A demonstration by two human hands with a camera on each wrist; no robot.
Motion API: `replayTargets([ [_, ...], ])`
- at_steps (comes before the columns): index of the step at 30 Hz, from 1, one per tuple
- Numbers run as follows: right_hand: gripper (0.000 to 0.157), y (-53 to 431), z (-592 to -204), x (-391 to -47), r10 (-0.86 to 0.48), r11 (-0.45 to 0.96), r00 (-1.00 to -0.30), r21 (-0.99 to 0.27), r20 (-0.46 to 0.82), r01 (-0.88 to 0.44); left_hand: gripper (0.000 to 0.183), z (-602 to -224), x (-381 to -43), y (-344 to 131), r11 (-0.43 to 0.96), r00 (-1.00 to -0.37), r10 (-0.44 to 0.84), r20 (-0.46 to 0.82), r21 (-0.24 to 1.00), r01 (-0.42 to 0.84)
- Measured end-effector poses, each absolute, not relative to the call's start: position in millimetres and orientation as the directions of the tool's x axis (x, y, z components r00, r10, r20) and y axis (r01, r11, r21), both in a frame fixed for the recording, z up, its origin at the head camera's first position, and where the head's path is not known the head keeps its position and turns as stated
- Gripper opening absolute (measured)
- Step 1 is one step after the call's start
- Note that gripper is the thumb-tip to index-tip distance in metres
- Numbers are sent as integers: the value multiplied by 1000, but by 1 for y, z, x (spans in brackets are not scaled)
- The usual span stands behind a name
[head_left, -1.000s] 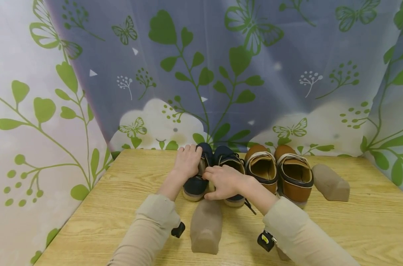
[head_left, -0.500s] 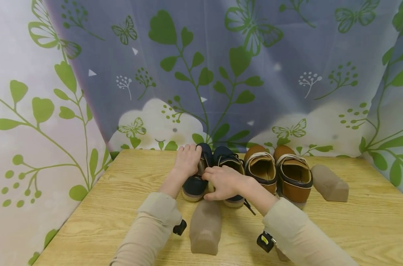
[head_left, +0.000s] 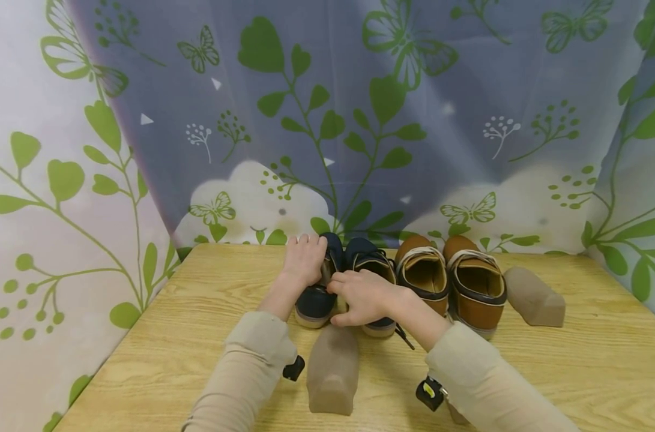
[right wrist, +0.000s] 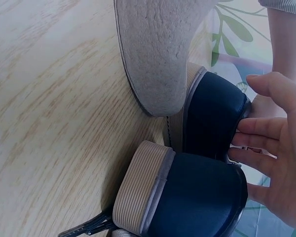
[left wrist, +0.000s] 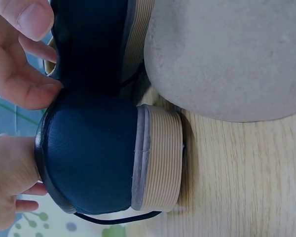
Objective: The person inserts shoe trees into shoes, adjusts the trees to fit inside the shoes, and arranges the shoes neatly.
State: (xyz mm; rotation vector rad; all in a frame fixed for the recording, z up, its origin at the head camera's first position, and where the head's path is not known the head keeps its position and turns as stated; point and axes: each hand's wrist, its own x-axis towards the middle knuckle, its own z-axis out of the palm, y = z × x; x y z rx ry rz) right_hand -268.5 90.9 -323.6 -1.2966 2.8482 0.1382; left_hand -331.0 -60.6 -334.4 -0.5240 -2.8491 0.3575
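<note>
A pair of navy shoes stands heels toward me at the middle back of the wooden table. My left hand (head_left: 304, 261) grips the left navy shoe (head_left: 315, 303) along its outer side, thumb hidden. In the left wrist view, that hand (left wrist: 12, 173) is at the collar, beyond the shoe's heel (left wrist: 91, 153). My right hand (head_left: 362, 294) reaches over the right navy shoe (head_left: 380, 324), fingertips at the left shoe's collar. The right wrist view shows this hand (right wrist: 281, 143) with extended fingers. Something grey-brown shows inside the left shoe, partly covered by the hands.
A grey-brown toe-shaped shoe form (head_left: 332, 372) lies just in front of the navy shoes. Two brown shoes (head_left: 421, 270) stand to their right, with another form (head_left: 535, 297) beyond. Part of a further form (head_left: 457, 414) shows under my right sleeve. A patterned curtain (head_left: 327, 120) hangs behind the table.
Both hands keep nearly the same place at the left navy shoe. The whole head view has shifted slightly to the left.
</note>
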Motion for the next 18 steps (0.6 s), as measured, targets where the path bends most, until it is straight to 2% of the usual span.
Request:
replayTargets([
  [18, 52, 91, -324, -267, -759, 647, -650, 82, -32, -758, 31, -337, -331, -61, 908, -905, 380, 193, -268, 323],
])
